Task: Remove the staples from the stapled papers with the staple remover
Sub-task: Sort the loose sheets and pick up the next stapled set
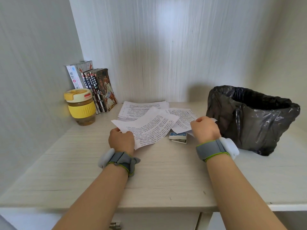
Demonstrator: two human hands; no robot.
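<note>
The pale wood-grain desk [166, 176] fills a walled alcove, with panels closing its left, back and right edges; only the front edge is open, and both forearms reach in over it. The widest bare stretch of desk lies between the front edge and the hands.

A bin lined with a black bag [252, 118] stands toward the back right corner, near the right hand. In the back left corner a row of books [98, 88] leans against the left panel, and a yellow-lidded cup [80, 107] stands just in front of them.

A stack of printed papers [141, 107] lies flat at the middle of the back edge. In front of it, the left hand [121, 140] pinches the near left corner of a printed sheet [149, 128], lifted off the desk, fingers curled round its edge. The right hand [204, 128] is clenched on a second sheet [181, 118], which overlaps the first one's far corner.

A small blue-topped box [178, 137] rests on the desk between the two hands, partly under the sheets. Whether it is the staple remover cannot be told.

Grey wrist straps [211, 149] with white pods sit on both wrists.
</note>
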